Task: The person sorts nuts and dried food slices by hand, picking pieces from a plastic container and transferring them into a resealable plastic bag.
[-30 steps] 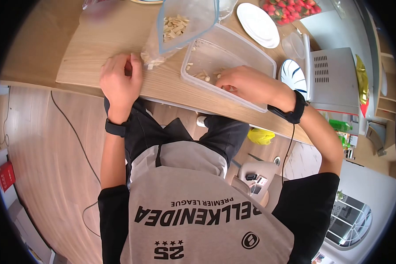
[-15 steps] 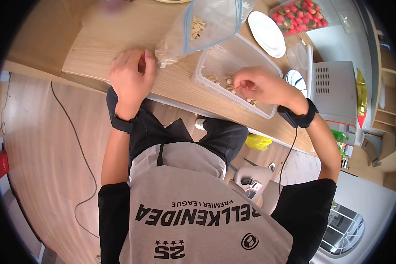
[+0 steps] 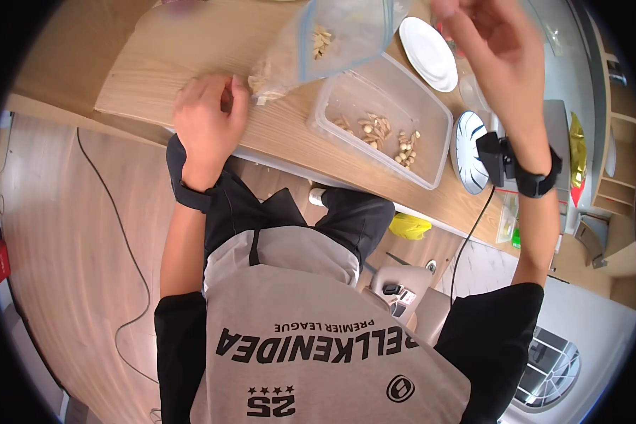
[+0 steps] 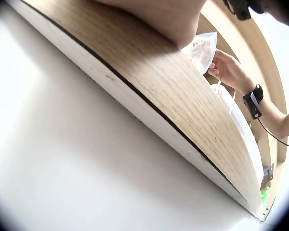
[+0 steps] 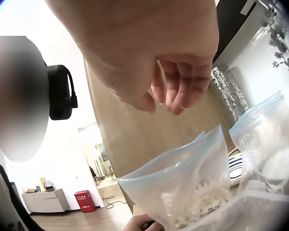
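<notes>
My right hand (image 3: 505,60) is raised over the far right of the table, fingers loosely bent and nothing seen between them. In the right wrist view that hand (image 5: 159,62) hangs above an upright zip bag (image 5: 159,185) holding pale slices. My left hand (image 3: 208,116) rests at the table's near edge, loosely curled, beside the zip bag (image 3: 353,35). A clear plastic box (image 3: 442,157) stands right of the bag. On its bottom lie small piles of pale slivers (image 3: 374,128) and small roundish pieces (image 3: 406,150).
Right of the box are a white plate (image 3: 429,55) and a blue-striped dish (image 3: 468,159). The right hand partly covers red strawberries behind the plate. A second zip bag (image 5: 267,139) stands farther back. A black cable (image 3: 466,244) trails from my right wrist.
My right hand has left the box and risen toward the far right. The piles in the box now show uncovered. My left hand stays at the table edge.
</notes>
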{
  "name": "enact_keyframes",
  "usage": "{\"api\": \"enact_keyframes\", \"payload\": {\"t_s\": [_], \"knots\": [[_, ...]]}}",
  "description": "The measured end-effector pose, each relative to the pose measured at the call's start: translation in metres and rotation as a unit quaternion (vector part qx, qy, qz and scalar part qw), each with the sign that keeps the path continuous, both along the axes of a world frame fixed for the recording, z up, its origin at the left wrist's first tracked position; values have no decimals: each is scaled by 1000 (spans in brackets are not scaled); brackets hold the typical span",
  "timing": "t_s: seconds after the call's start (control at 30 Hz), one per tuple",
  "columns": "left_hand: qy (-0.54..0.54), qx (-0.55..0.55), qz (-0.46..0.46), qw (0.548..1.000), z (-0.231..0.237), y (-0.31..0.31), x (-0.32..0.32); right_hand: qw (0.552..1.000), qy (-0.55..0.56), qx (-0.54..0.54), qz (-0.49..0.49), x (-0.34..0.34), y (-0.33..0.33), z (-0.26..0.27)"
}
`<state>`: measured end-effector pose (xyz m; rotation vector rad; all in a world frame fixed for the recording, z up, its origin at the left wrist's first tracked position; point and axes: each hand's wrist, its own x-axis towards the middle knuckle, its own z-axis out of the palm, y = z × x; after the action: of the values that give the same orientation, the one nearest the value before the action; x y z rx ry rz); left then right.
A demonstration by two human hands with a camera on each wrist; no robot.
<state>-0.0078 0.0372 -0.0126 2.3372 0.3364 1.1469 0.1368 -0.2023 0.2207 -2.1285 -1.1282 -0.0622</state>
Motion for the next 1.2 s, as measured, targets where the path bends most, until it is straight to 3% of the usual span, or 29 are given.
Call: {"api": "enact_keyframes", "payload": {"t_s": [0.03, 0.07, 0.1, 0.17, 0.2, 0.27, 0.4, 0.47, 0.83, 1.03, 1.2], "knots": [[-18, -5, -9, 1000, 1, 0, 1, 1000, 8, 3, 9, 2, -3, -6], [-35, -10, -17, 999, 0, 0, 0, 997, -50, -60, 8, -9, 1, -7], [-32, -11, -11, 999, -1, 0, 1, 997, -69, -21, 21, -5, 0, -23], [-40, -13, -6, 999, -3, 0, 3, 989, -43, -134, 47, -6, -12, -40], [-39, -14, -7, 999, -4, 0, 2, 989, -41, -134, 48, -6, -15, -54], [-33, -15, -5, 999, -2, -1, 2, 969, 105, -209, 82, -7, -19, -82], [-24, -13, -3, 1000, 0, -2, 1, 960, 110, -225, 128, -9, -4, -113], [-24, -12, -9, 1000, 1, -2, 0, 944, 70, -298, 121, -3, 8, -120], [2, -14, 4, 1000, 2, -5, 1, 959, 64, -253, 108, -4, 18, -149], [10, -12, 5, 1000, 2, -4, 1, 949, 158, -262, 78, -1, 17, -146], [20, -5, -6, 1000, 2, -4, 2, 965, 93, -211, 125, 3, 8, -153]]}}
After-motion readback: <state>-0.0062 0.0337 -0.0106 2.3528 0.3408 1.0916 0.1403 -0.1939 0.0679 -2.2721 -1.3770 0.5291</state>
